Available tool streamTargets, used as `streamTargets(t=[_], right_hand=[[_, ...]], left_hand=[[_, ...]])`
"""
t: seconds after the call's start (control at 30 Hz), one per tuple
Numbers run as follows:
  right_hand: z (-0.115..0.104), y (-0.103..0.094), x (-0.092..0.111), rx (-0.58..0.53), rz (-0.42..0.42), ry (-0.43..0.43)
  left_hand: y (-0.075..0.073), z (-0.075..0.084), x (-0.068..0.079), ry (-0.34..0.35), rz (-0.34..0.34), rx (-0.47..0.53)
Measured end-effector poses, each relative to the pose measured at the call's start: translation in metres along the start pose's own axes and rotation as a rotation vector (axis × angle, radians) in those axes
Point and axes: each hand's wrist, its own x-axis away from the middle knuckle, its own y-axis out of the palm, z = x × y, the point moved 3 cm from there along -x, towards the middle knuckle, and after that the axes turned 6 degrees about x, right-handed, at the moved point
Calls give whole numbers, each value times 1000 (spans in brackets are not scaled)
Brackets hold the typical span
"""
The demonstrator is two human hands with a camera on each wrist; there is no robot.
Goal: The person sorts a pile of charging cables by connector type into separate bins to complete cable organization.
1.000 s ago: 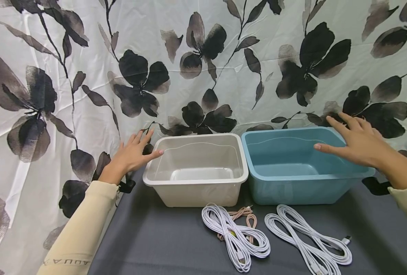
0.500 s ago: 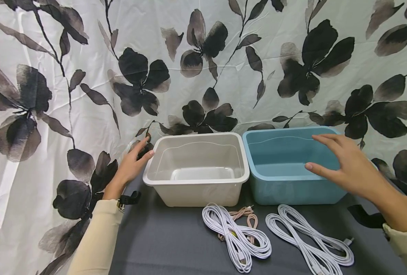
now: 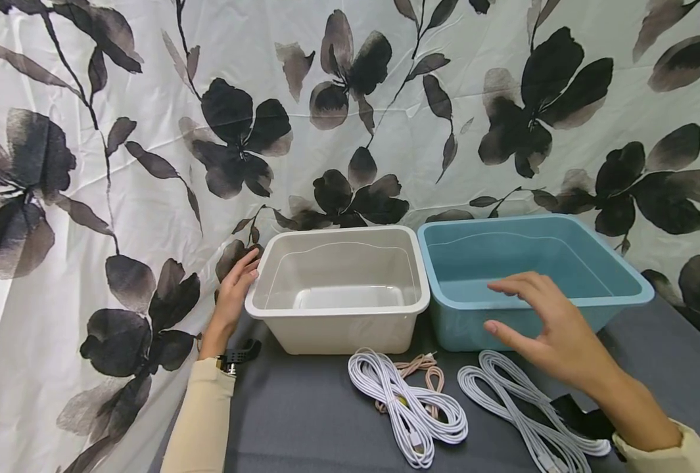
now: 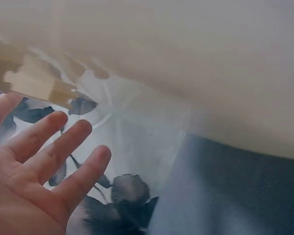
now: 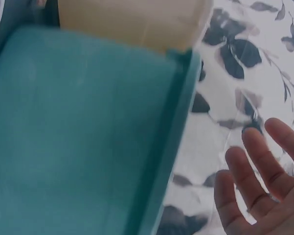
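My left hand [image 3: 234, 295] is at the left side of a beige plastic bin [image 3: 338, 335], its fingers close to the rim; whether they touch it is unclear. In the left wrist view that hand's fingers [image 4: 63, 152] are straight and spread, holding nothing. A blue plastic bin [image 3: 462, 332] stands beside the beige one on the right. My right hand [image 3: 553, 332] hovers in front of the blue bin's front wall, fingers loosely bent and thumb apart, with nothing in it. Beneath it lies a coiled white cable [image 3: 530, 427], partly covered by the wrist strap and forearm.
Another coiled white cable [image 3: 397, 394] lies in front of the beige bin, over a tan cable [image 3: 432, 381]. All rest on a dark grey tabletop [image 3: 302, 414]. A white floral-patterned cloth [image 3: 444, 39] hangs behind the bins and to the left.
My right hand has moved from the blue bin's right rim leftward and down, toward the near side. My left hand has shifted lower, along the beige bin's left side. Bins and cables stay put.
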Motion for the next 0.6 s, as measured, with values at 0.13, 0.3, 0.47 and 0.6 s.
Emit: streamTargets(t=[0.13, 0.3, 0.47, 0.6], right_hand=[[-6, 13, 12, -7, -22, -31], [0, 27, 30, 26, -82, 10], [19, 34, 50, 106, -146, 116], [37, 36, 66, 142, -249, 215]], left_hand=[[5, -3, 3, -7, -14, 50], [8, -11, 5, 9, -26, 155], [9, -23, 3, 25, -11, 229], [9, -35, 0, 28, 5, 239]])
